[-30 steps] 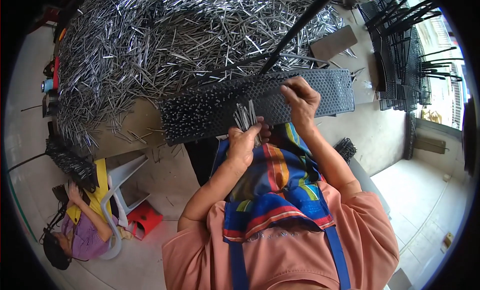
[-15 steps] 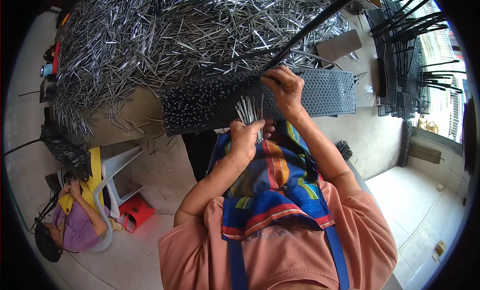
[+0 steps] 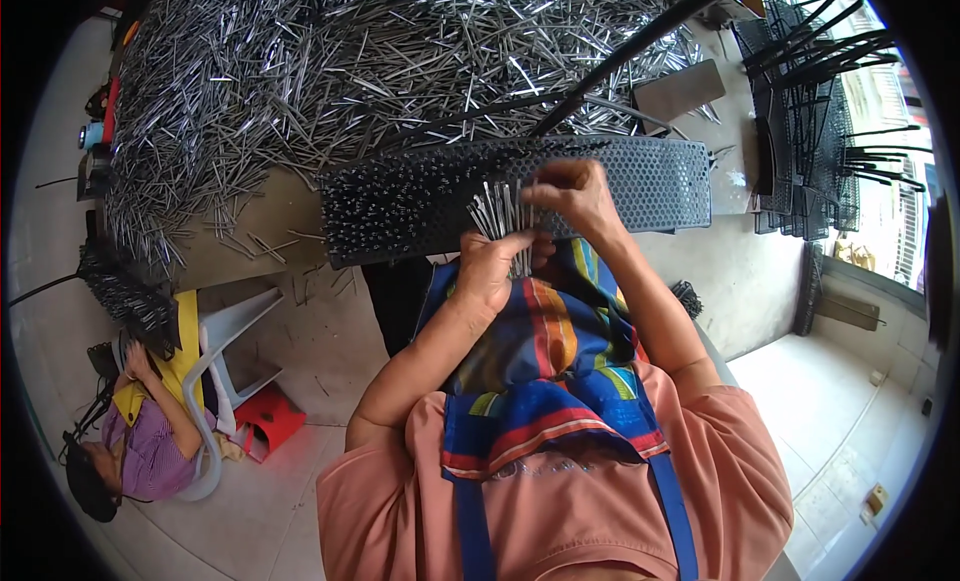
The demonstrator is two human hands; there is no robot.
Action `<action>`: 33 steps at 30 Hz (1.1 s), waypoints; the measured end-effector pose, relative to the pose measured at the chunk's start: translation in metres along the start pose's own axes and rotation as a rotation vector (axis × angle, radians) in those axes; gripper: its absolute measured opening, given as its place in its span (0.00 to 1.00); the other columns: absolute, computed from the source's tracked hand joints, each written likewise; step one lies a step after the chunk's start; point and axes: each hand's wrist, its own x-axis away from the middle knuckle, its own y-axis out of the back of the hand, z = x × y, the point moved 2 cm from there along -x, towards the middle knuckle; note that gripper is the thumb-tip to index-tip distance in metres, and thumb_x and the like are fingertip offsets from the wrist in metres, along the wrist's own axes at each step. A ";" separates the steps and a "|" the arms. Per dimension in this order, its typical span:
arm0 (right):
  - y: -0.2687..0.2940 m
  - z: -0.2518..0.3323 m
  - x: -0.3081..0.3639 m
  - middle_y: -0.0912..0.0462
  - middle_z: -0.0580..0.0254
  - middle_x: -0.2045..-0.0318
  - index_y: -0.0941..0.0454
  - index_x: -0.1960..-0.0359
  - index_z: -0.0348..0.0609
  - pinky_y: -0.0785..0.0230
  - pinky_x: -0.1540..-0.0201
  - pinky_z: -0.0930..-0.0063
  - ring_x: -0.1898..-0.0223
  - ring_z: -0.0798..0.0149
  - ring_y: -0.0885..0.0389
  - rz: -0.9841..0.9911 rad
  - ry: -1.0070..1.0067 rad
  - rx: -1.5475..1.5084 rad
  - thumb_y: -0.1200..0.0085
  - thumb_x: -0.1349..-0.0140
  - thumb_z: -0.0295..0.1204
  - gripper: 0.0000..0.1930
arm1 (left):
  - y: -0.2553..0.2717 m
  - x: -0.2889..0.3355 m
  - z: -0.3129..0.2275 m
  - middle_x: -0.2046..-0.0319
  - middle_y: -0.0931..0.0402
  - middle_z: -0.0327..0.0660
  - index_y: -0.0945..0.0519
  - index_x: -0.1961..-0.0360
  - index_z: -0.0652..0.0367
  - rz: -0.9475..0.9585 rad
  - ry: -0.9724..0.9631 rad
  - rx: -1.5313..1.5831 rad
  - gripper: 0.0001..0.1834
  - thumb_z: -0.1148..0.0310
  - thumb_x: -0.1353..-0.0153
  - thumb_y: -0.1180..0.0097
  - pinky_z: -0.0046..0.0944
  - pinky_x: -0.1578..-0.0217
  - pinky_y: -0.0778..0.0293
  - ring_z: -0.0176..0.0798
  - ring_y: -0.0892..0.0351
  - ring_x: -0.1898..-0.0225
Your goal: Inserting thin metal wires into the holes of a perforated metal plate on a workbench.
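Observation:
My left hand (image 3: 487, 266) is closed round a fanned bunch of thin metal rods (image 3: 497, 209), their upper ends pointing away from me. To the right of the bunch, my right hand (image 3: 580, 196) pinches at the upper end of one rod on the bunch's right side; the fingertips are slightly blurred. Just beyond both hands lies a long dark perforated tray (image 3: 655, 181). Many rods (image 3: 375, 206) stand upright in its holes, packed at the left end and running along the far edge toward the middle. My hands hide part of its near middle.
A large heap of loose metal rods (image 3: 300, 71) covers the table behind the tray. A dark bar (image 3: 640, 46) slants across at upper right, near a flat plate (image 3: 680, 93). Black racks (image 3: 805, 111) stand far right. Another person (image 3: 150, 431) sits at lower left by a grey chair (image 3: 208, 421).
My right hand has come back from the tray's far edge toward me, down to the bunch of rods. The left hand stays nearly in place, still holding the bunch.

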 end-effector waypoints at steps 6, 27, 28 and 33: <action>0.007 -0.027 0.017 0.24 0.71 0.82 0.20 0.74 0.39 0.45 0.80 0.83 0.82 0.80 0.32 0.092 -0.291 -0.490 0.37 0.45 0.23 0.04 | -0.001 -0.001 0.011 0.68 0.16 0.48 0.21 0.56 0.64 0.065 0.042 -0.015 0.10 0.80 0.40 0.44 0.40 0.70 0.16 0.44 0.14 0.70; 0.008 -0.005 -0.010 0.18 0.62 0.73 0.17 0.69 0.34 0.32 0.71 0.81 0.73 0.74 0.22 -0.461 0.573 0.127 0.34 0.51 0.16 0.07 | 0.002 -0.004 0.012 0.69 0.16 0.48 0.20 0.60 0.66 -0.081 0.034 -0.088 0.09 0.80 0.43 0.43 0.35 0.73 0.23 0.40 0.16 0.72; 0.006 -0.008 -0.011 0.18 0.62 0.73 0.17 0.69 0.35 0.32 0.71 0.81 0.73 0.74 0.22 -0.463 0.536 0.162 0.34 0.51 0.16 0.08 | 0.003 -0.004 0.012 0.69 0.16 0.48 0.20 0.60 0.66 -0.087 0.043 -0.088 0.09 0.80 0.43 0.43 0.35 0.73 0.23 0.41 0.16 0.72; 0.006 -0.006 -0.011 0.18 0.63 0.74 0.16 0.68 0.36 0.31 0.71 0.79 0.74 0.73 0.21 -0.512 0.513 0.130 0.34 0.50 0.17 0.07 | 0.001 -0.004 0.013 0.70 0.16 0.48 0.20 0.60 0.66 -0.083 0.032 -0.084 0.09 0.79 0.43 0.43 0.36 0.73 0.23 0.41 0.16 0.72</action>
